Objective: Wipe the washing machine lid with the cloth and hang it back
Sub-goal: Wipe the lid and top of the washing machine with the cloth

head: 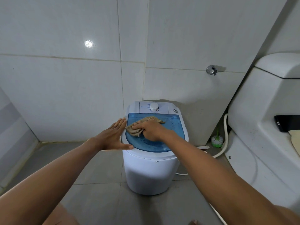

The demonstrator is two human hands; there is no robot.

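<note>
A small white washing machine stands on the floor in the corner, with a blue see-through lid that carries water drops. My right hand presses a crumpled tan cloth onto the left part of the lid, fingers closed over it. My left hand lies flat with fingers apart against the machine's left rim, thumb on the front edge, holding nothing.
A white dial sits on the control panel behind the lid. A metal tap juts from the tiled wall. A large white appliance fills the right side, with a white hose and a green brush beside it.
</note>
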